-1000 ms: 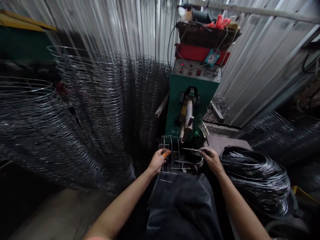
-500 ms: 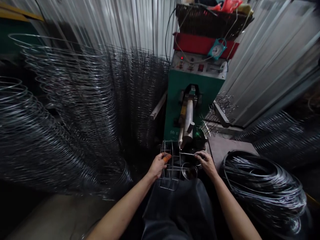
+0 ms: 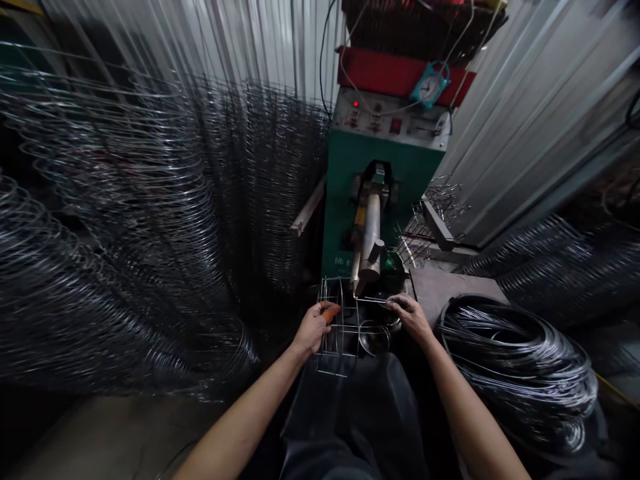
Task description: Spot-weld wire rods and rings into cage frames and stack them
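Note:
My left hand (image 3: 311,330), with orange coverings on its fingers, is closed on the left side of a small wire rack (image 3: 342,327) above my dark-aproned lap. My right hand (image 3: 409,317) pinches the right end of a thin metal rod (image 3: 371,300). That rod's left end meets the rack's upper right edge, right at the tip of the spot welder's electrode arm (image 3: 369,233). A bright spot shows where they meet. Below the rod, a round metal ring or bowl (image 3: 375,339) is partly hidden in shadow.
The green welding machine (image 3: 385,150) stands ahead, with a turquoise clock (image 3: 430,85) on top. Tall stacks of wire rings (image 3: 170,180) fill the left. A coil of wire (image 3: 520,367) lies at the right, beside a flat board (image 3: 455,290).
The view has shifted slightly, so the machine and stacks appear further left and higher. Both hands keep their grips, with the rod still at the electrode tip.

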Demonstrator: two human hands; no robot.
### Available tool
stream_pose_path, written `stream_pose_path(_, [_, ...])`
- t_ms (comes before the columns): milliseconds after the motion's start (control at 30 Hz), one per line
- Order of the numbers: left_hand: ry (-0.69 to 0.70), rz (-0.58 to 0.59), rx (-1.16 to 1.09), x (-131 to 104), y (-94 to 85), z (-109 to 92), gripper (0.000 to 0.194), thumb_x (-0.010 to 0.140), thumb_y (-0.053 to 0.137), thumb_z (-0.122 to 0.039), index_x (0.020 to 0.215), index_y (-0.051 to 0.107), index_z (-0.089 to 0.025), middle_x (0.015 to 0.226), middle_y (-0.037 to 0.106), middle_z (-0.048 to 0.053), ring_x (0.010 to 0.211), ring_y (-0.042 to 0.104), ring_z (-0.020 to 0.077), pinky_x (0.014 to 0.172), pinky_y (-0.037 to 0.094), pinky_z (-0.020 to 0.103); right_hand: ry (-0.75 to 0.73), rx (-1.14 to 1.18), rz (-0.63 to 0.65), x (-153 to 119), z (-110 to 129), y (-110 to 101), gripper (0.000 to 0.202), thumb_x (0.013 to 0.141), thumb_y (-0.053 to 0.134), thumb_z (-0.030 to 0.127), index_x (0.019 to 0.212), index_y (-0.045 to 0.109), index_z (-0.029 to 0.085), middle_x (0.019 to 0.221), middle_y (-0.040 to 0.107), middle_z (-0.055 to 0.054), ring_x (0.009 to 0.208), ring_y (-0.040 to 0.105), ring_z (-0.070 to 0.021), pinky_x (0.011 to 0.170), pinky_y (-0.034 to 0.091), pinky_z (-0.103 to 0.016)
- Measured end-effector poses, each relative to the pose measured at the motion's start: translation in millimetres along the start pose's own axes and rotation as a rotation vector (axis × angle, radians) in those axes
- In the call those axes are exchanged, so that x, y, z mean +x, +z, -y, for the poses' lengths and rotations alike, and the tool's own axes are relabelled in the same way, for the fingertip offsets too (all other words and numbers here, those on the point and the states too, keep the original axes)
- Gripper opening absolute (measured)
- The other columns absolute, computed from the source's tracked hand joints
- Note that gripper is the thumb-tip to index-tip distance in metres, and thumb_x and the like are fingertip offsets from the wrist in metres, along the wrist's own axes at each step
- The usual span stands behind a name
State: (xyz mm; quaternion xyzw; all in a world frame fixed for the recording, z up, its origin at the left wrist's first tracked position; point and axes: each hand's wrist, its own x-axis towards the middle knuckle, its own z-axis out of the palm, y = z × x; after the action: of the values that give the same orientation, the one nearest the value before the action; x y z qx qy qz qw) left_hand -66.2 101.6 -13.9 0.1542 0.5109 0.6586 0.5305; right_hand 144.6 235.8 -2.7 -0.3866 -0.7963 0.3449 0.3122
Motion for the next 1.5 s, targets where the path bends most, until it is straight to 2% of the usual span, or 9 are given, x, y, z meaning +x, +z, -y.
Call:
stream_pose_path(267, [-0.012,-0.005,-0.011,3,2.8,-6,0.042,0.042,0.08,-0.037,0.07,0.058,-0.013,0.063,0.05,-0.002,0.05,0.034,0.0037,0.038,0.018,0.015,-0.014,0.004,0.013,7,-3,-1,0.025,0.074,0.056,0.043,0.074,0.066,0.02,0.077,0.062,-0.004,0.077,0.057,-0.019,0.074,0.044,-0.031])
stream_pose_path(600, [-0.065,-0.016,-0.013,7,0.5,-7,0.044,0.04,0.081,-0.036,0.07,0.057,-0.014,0.064,0.05,-0.002,0.049,0.035,0.0034,0.037,0.018,0.014,0.038,0.046,0.014,7,-2,2,0.027,0.072,0.057,0.045,0.074,0.066,0.019,0.077,0.063,-0.004,0.077,0.058,-0.0192,0.075,0.045,-0.032])
stream_pose_path(733, [-0.078,0.001,0.036,9,-0.8,-8,0.042,0.043,0.08,-0.037,0.068,0.056,-0.014,0.062,0.047,-0.004,0.047,0.033,0.0029,0.036,0.016,0.015,0.042,0.041,-0.025,5,-3,7,0.029,0.073,0.058,0.046,0.073,0.067,0.019,0.074,0.063,-0.004,0.077,0.058,-0.0189,0.074,0.046,-0.032])
stream_pose_path(833, [-0.06,0.007,0.07,10,-1.0,-9,0.041,0.044,0.079,-0.037,0.068,0.056,-0.014,0.058,0.043,-0.005,0.047,0.033,0.0033,0.036,0.017,0.015,-0.026,0.024,-0.112,-4,-6,5,0.029,0.075,0.057,0.045,0.081,0.07,0.019,0.085,0.064,-0.006,0.084,0.059,-0.0198,0.078,0.045,-0.033])
stream_pose_path(1000, [-0.023,0.001,0.056,6,1.1,-11,0.041,0.043,0.08,-0.036,0.068,0.056,-0.014,0.058,0.047,-0.004,0.046,0.034,0.0033,0.037,0.017,0.015,-0.067,-0.018,-0.344,-35,-31,-22,0.036,0.081,0.052,0.044,0.106,0.066,0.021,0.103,0.064,-0.009,0.095,0.058,-0.0221,0.086,0.044,-0.037])
stream_pose_path(1067, [0.008,-0.013,0.049,4,2.2,-12,0.041,0.042,0.08,-0.035,0.069,0.057,-0.014,0.06,0.05,-0.003,0.046,0.035,0.0032,0.037,0.017,0.015,0.003,-0.042,-0.349,-47,-49,-34,0.041,0.078,0.054,0.048,0.106,0.066,0.02,0.1,0.066,-0.01,0.093,0.059,-0.0239,0.085,0.045,-0.039])
stream_pose_path(1167, [0.064,-0.023,0.063,1,3.4,-13,0.041,0.042,0.08,-0.036,0.069,0.058,-0.014,0.057,0.048,-0.004,0.044,0.032,0.0024,0.037,0.016,0.015,0.107,-0.099,-0.282,-58,-70,-41,0.046,0.073,0.057,0.054,0.099,0.069,0.019,0.091,0.067,-0.01,0.086,0.061,-0.0249,0.08,0.046,-0.041])
stream_pose_path(1300, [0.104,-0.028,0.097,0,3.9,-9,0.039,0.047,0.078,-0.038,0.07,0.059,-0.014,0.057,0.048,-0.005,0.042,0.028,0.0012,0.037,0.016,0.016,0.033,-0.123,-0.176,-62,-79,-23,0.04,0.076,0.052,0.054,0.092,0.071,0.022,0.086,0.068,-0.007,0.082,0.061,-0.0226,0.077,0.047,-0.039])
stream_pose_path(1500, [0.176,-0.073,0.107,4,4.8,0,0.037,0.054,0.074,-0.043,0.072,0.057,-0.015,0.055,0.043,-0.007,0.04,0.026,0.001,0.037,0.016,0.016,0.041,-0.084,-0.227,-66,-66,14,0.033,0.075,0.055,0.053,0.071,0.068,0.023,0.075,0.066,-0.006,0.078,0.059,-0.0227,0.075,0.046,-0.039])
